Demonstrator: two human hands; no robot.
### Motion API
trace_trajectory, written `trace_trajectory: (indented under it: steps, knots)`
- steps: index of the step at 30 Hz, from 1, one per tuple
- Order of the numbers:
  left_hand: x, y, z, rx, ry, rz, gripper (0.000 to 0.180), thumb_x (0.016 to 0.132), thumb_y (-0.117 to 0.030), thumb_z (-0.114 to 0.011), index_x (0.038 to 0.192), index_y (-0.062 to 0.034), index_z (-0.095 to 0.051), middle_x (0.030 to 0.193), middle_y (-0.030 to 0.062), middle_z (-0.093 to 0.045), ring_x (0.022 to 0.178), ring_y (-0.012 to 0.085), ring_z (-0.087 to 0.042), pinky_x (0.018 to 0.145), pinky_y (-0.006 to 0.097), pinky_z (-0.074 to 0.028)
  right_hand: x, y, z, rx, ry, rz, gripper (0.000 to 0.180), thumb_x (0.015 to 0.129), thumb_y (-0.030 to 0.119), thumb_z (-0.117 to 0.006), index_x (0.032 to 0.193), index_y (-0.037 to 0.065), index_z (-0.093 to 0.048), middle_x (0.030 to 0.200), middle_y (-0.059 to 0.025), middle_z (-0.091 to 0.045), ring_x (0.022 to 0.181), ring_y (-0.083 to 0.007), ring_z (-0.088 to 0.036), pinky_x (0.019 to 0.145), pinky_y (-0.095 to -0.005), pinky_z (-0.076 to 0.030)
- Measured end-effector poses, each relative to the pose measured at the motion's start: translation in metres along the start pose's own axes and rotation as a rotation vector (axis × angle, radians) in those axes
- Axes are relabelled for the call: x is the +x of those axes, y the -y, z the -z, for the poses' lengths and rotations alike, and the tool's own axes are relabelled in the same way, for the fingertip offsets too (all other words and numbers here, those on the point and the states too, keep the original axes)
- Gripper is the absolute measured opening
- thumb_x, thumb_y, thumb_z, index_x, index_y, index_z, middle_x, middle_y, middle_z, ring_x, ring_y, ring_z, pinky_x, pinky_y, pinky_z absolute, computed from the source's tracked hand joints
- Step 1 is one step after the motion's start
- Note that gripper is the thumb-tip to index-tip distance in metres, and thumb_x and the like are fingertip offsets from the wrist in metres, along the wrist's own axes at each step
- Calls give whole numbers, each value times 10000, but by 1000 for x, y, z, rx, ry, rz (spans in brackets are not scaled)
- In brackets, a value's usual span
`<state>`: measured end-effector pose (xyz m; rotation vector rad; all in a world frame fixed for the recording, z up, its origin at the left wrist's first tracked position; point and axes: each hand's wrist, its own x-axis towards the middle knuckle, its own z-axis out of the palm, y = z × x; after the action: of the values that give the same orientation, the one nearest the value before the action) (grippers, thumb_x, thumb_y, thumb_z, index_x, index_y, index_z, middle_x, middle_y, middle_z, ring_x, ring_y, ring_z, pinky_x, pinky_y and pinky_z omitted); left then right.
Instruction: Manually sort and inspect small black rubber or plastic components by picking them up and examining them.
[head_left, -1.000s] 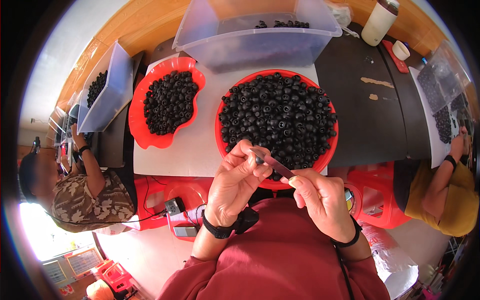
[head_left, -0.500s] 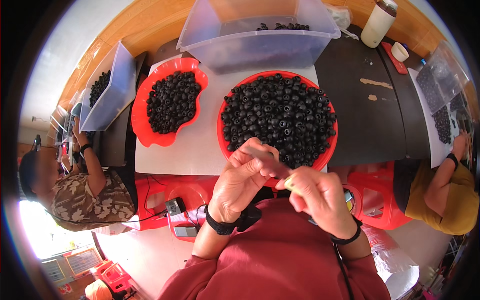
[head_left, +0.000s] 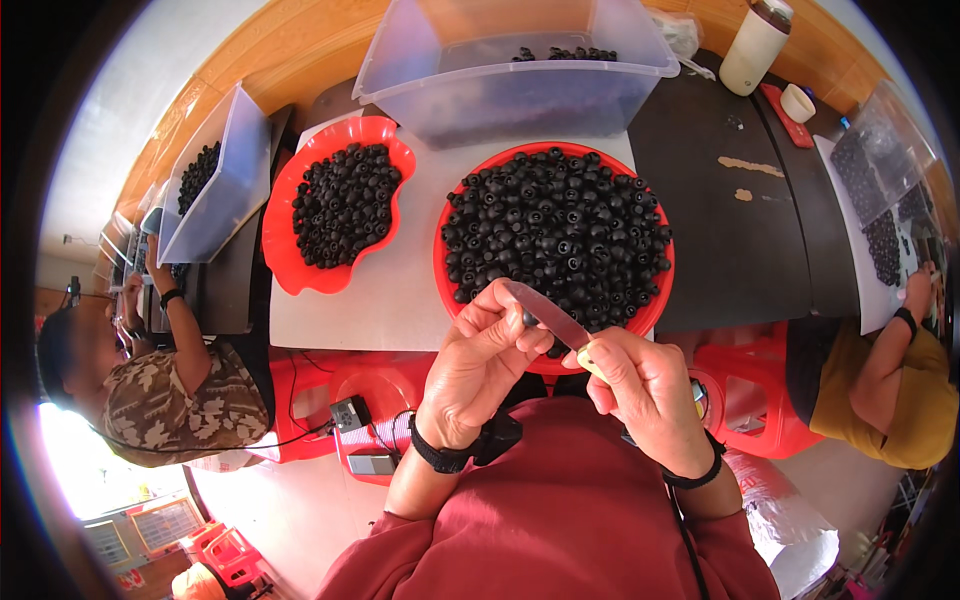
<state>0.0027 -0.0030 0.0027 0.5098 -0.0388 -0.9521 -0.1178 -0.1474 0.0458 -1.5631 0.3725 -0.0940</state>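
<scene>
My right hand [head_left: 645,395] is closed around the pale yellow handle of a small knife [head_left: 556,318]. Its blade points up and to the left, reaching across to my left fingertips. In my left hand [head_left: 478,355], thumb and fingers pinch a small black rounded part [head_left: 528,319], mostly hidden by the fingers and the blade. Both hands are held at the near rim of a round red basin [head_left: 439,250] heaped with black hollow parts [head_left: 560,235] of the same look. Left of it lies a wavy-edged red tray [head_left: 282,240] with a smaller pile of them.
Behind the basin stands a clear plastic bin [head_left: 500,105] holding some black parts. A cream bottle [head_left: 757,48], a white cup [head_left: 798,103] and a red flat object [head_left: 785,117] are at the back right. Co-workers sit on both sides, beside other clear bins [head_left: 215,185].
The knife blade has swung slightly and now shows sharply across my left fingertips, where it was blurred before. My right hand has shifted a little. The co-worker at left has moved an arm.
</scene>
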Motion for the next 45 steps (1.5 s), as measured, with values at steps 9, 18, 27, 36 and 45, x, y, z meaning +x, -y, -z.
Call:
trace_trajectory:
  steps: [9,18,27,36,45]
  knots:
    - [5,2,-5,-38,54,67,151,881,-100,-691,987,-75,-587,858,15,-492,722,106,-421,699,258,-388,-4,-3,-8,40,126,49,180,994,106,-546,928,-9,-668,573,-29,-533,509,-77,-514,481,-242,-404]
    - [4,2,3,5,60,-6,114,910,-75,-661,1000,-68,-590,938,33,-553,708,93,-430,709,262,-394,-1,-6,4,-75,-61,114,200,1005,116,-534,934,-25,-657,615,-25,-561,511,-56,-503,463,-229,-396]
    - [-2,-2,3,171,-116,-96,108,915,-99,-646,991,-50,-585,998,77,-616,886,172,-551,777,305,-454,-9,-4,2,-17,-38,63,214,999,122,-540,931,-37,-666,574,-21,-526,500,-61,-492,473,-235,-384]
    - [4,-124,2,860,-543,-908,94,942,-81,-605,1012,-22,-628,935,41,-634,803,89,-556,759,229,-444,-13,-17,25,111,-120,-35,329,1030,237,-505,905,-14,-676,590,22,-489,502,-34,-430,441,-200,-280]
    - [7,-43,2,1821,-340,-720,157,748,-42,-745,894,-27,-690,865,91,-643,863,263,-583,764,366,-459,-9,-21,24,150,-96,-72,323,1030,236,-507,923,-12,-684,584,22,-488,500,-34,-431,441,-200,-283]
